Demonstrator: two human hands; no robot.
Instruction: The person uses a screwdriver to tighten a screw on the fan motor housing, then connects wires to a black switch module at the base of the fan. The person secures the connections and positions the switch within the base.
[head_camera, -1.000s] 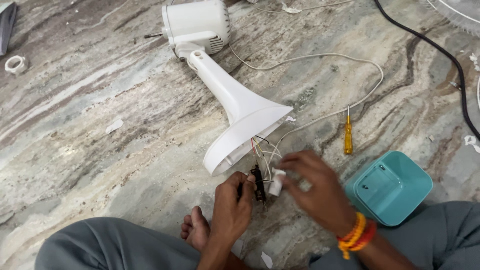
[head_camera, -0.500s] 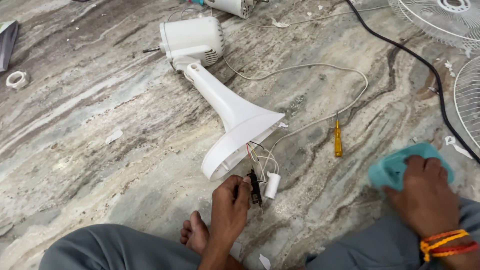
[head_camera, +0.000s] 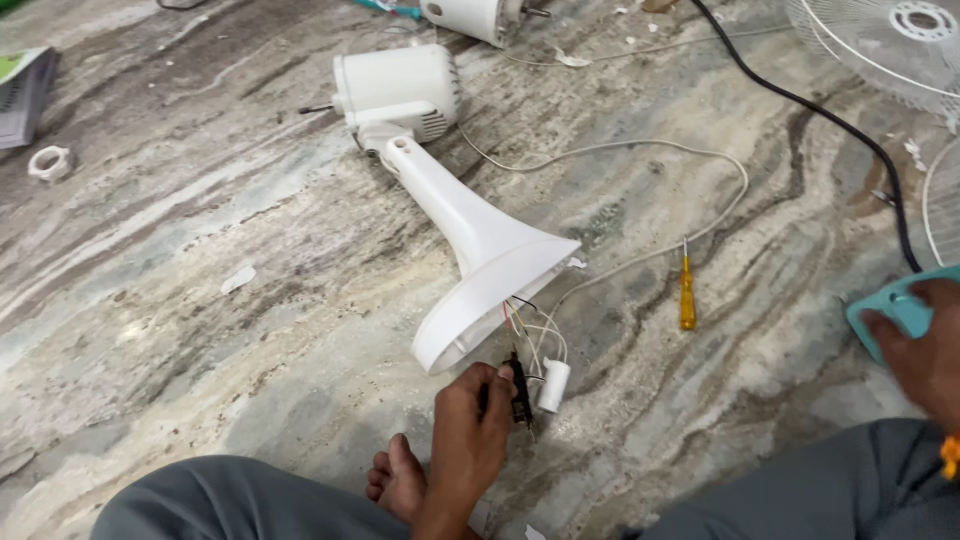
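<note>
While left hand (head_camera: 470, 440) apparently pinches switch (head_camera: 518, 393).

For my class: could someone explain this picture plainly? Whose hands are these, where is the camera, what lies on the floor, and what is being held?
The camera sits on a person's head, looking down at their own hands and knees. They sit on a marble floor. The left hand grips a small black part wired to a white fan stand lying on its side; a white cylinder hangs from the same wires. The right hand rests on a teal cover. Nearby lie a yellow screwdriver, a black cable and a fan grille.
</note>
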